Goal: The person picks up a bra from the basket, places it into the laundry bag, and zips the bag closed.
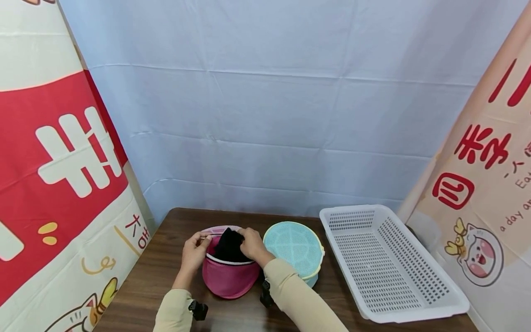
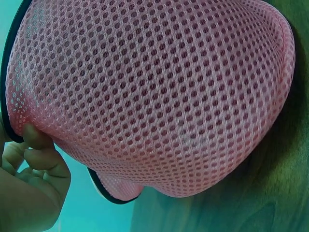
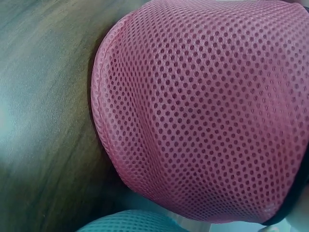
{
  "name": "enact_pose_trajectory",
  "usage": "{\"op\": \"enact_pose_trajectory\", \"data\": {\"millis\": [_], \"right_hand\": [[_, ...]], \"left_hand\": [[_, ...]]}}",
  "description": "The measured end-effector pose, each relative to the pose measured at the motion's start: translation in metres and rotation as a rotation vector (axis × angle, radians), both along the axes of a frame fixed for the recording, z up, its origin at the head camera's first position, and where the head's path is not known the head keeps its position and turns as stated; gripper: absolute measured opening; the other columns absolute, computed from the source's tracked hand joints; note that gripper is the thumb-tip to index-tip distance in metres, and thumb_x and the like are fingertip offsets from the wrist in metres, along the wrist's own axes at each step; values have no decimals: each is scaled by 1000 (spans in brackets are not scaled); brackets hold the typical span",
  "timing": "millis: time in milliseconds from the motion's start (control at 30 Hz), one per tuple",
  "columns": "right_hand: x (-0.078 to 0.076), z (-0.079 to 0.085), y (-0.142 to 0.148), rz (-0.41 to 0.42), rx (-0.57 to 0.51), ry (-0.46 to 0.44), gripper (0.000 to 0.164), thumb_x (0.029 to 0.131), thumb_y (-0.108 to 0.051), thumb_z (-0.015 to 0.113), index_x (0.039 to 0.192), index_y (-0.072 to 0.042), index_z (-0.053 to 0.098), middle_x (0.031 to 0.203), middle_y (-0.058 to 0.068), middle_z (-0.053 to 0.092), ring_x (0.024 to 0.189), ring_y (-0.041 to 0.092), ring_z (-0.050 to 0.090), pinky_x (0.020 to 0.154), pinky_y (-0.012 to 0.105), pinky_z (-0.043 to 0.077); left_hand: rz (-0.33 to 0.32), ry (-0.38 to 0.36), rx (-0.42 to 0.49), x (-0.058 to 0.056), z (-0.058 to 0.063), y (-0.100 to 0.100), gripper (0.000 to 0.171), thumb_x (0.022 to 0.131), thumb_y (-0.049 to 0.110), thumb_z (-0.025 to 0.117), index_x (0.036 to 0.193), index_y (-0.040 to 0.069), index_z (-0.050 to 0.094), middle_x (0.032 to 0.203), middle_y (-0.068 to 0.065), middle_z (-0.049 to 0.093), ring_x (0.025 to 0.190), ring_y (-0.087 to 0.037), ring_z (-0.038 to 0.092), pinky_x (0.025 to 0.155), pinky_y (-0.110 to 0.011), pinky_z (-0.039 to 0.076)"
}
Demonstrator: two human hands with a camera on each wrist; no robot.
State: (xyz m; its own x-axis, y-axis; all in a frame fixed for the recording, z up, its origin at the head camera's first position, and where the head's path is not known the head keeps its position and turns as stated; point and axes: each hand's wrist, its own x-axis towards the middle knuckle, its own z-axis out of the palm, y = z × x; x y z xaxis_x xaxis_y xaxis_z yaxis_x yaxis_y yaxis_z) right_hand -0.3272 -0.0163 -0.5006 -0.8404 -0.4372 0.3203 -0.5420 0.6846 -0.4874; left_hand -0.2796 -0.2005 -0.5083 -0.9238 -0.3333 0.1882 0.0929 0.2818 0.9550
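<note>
A round pink mesh laundry bag [image 1: 230, 280] with a dark zip edge stands on the table, its top unzipped. My left hand [image 1: 195, 251] pinches the bag's rim on the left side; in the left wrist view its thumb and fingers [image 2: 38, 140] grip the dark edge of the mesh. A black cloth [image 1: 228, 244] lies bunched in the bag's mouth, partly above the rim. From the right, my right hand [image 1: 254, 244] holds the black cloth, fingertips hidden against it. Pink mesh [image 3: 203, 106] fills most of the right wrist view.
Right beside the pink bag, a light blue mesh bag [image 1: 292, 246] with a yellow rim stands under my right forearm. Farther right lies a white perforated plastic basket [image 1: 346, 276]. The dark wooden table [image 1: 166, 240] meets a pale blue curtain [image 1: 249, 175] behind.
</note>
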Motion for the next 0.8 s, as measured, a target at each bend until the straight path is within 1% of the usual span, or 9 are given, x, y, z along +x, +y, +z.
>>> {"op": "enact_pose_trajectory", "data": {"millis": [100, 200, 300, 367, 467, 533, 567, 667, 800], "right_hand": [[1, 0, -3, 78, 40, -5, 31, 77, 9, 56, 103, -4, 68, 98, 8, 66, 93, 22, 60, 79, 31, 48], [3, 3, -6, 105, 52, -18, 28, 78, 4, 60, 103, -4, 66, 101, 8, 66, 95, 22, 60, 80, 29, 47], [5, 5, -9, 62, 59, 15, 25, 76, -1, 65, 101, -6, 67, 98, 8, 65, 94, 24, 59, 80, 30, 46], [8, 4, -11, 2, 70, 74, 22, 74, -5, 69, 96, -9, 69, 92, 7, 63, 89, 25, 59, 75, 33, 47], [11, -1, -13, -93, 114, 164, 19, 71, -11, 73, 90, -17, 72, 86, 4, 59, 81, 23, 56, 66, 34, 46], [14, -4, -15, -122, 129, 194, 19, 69, -13, 73, 87, -19, 73, 83, 3, 58, 78, 22, 57, 63, 34, 46], [15, -5, -16, -122, 133, 200, 18, 69, -13, 73, 86, -18, 72, 83, 3, 59, 77, 22, 57, 63, 33, 47], [17, -6, -19, -78, 107, 185, 15, 68, -8, 71, 82, -12, 69, 82, 3, 61, 79, 20, 60, 65, 31, 48], [19, -6, -21, -42, 119, 180, 12, 69, -6, 69, 79, -11, 66, 81, 2, 61, 79, 17, 60, 68, 29, 48]], "left_hand": [[-16, 3, -2, 1, 1, 2, 11, 90, 8, 60, 97, 2, 67, 69, -3, 50, 67, -14, 46, 60, -26, 38], [-21, 6, 3, 1, 1, 3, 11, 90, 9, 61, 96, 1, 66, 70, -4, 51, 67, -15, 46, 61, -26, 39], [-17, 7, 5, 2, 2, 3, 12, 90, 9, 61, 96, 1, 66, 71, -4, 52, 67, -15, 47, 62, -26, 39], [-15, 11, 8, 3, 1, 3, 13, 90, 9, 61, 97, 0, 66, 71, -4, 52, 67, -14, 47, 62, -26, 39], [-18, 10, 15, 3, 1, 3, 13, 90, 10, 61, 97, 1, 66, 71, -4, 52, 67, -14, 47, 61, -26, 39], [-17, 12, 13, 4, 1, 3, 13, 90, 10, 61, 97, 1, 67, 70, -4, 52, 67, -14, 47, 61, -26, 39], [-16, 16, 8, 4, 1, 3, 13, 90, 10, 61, 97, 0, 66, 70, -3, 52, 67, -14, 47, 61, -26, 39], [-15, 22, 9, 4, 2, 3, 14, 90, 9, 61, 98, -1, 66, 70, -4, 52, 67, -14, 46, 61, -26, 38], [-27, 25, 16, 4, 3, 2, 16, 90, 8, 61, 100, -2, 66, 71, -5, 52, 68, -15, 46, 62, -26, 38]]}}
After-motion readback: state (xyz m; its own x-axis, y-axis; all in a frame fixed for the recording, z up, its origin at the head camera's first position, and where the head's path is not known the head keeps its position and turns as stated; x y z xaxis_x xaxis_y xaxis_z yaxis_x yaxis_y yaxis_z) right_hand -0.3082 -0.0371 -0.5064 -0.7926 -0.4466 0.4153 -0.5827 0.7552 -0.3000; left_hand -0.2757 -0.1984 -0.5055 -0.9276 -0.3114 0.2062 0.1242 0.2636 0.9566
